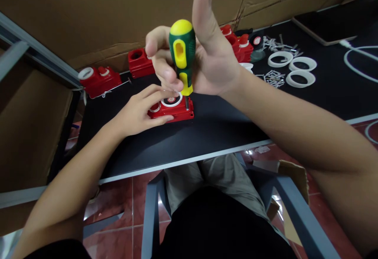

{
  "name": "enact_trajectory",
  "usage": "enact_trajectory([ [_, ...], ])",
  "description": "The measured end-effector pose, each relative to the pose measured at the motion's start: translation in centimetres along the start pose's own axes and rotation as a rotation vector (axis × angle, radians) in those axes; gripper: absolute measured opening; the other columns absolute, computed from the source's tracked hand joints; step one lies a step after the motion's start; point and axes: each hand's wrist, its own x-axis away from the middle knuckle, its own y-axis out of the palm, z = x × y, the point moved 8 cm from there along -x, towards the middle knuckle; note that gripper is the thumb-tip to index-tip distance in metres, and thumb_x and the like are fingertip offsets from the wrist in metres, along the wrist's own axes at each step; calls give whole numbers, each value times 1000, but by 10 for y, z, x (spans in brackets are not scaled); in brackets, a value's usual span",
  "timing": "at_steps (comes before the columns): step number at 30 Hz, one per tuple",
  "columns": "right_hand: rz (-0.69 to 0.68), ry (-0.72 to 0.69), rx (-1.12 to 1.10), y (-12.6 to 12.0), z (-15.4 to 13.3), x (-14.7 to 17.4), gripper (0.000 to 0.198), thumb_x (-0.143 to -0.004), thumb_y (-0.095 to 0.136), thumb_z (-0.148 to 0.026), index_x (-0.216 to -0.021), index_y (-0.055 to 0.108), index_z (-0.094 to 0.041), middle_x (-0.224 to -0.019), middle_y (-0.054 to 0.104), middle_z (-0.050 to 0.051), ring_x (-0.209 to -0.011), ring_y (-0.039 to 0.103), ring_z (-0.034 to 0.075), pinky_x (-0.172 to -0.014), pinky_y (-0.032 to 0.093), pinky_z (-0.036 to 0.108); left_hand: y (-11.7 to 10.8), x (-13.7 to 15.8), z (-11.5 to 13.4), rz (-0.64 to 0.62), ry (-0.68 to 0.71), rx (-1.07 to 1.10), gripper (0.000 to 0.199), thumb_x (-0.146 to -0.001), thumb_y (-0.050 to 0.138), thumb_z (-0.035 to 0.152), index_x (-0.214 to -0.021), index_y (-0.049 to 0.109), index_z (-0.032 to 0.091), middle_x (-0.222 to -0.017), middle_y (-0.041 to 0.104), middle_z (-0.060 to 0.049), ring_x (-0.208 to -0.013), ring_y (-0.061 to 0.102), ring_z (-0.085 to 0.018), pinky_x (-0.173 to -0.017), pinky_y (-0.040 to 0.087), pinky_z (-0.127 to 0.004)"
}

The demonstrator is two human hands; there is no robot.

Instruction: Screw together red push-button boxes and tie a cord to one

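A red plastic housing (pixel 180 114) with a white ring (pixel 180 100) lies on the black table. My left hand (pixel 143 111) grips it from the left, fingers over the top and thumb along the front side. Upright over the housing's right end stands a short screwdriver (pixel 185 56) with a green and yellow handle. Its metal shank reaches down to the housing's right corner; the tip's exact seat is too small to tell. My right hand (pixel 203 60) has its fingers loosely curled round the handle, with the thumb raised away from it.
More red housings (pixel 103 82) stand along the cardboard wall (pixel 118 11). To the right lie several white rings (pixel 300 78), loose screws (pixel 274 78), and a tablet (pixel 323 28) with a white cable (pixel 354 64). A metal frame (pixel 44 50) rises at left.
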Motion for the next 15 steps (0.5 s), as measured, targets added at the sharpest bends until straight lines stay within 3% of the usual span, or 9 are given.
enact_trajectory([
  [3,27,-69,-29,1,-2,2,43,-104,98,-32,-129,71,-10,-94,81,-2,-78,74,10,-78,62,23,-2,0,1,18,14,14,71,-117,77,79,-163,81,25,-155,85,-15,-137,85,-35,-124,70,-46],
  [5,-25,-46,25,-1,-1,4,53,-96,104,-21,-136,72,-9,-103,86,0,-89,80,11,-86,66,23,-4,-1,-1,30,18,20,70,-117,79,77,-162,82,24,-155,86,-15,-141,84,-36,-129,67,-49],
  [9,-120,24,167,-21,1,9,52,-98,103,-25,-142,77,-11,-124,90,4,-112,86,12,-107,70,24,-6,-3,-12,39,-32,34,70,-114,80,79,-156,85,22,-150,88,-15,-137,86,-36,-127,70,-50],
  [15,-69,-35,219,-49,-1,5,45,-93,100,-31,-132,84,-14,-118,89,0,-125,85,16,-110,71,23,-8,-4,-17,70,-33,71,66,-113,84,75,-153,86,22,-148,89,-16,-136,86,-34,-127,69,-49],
])
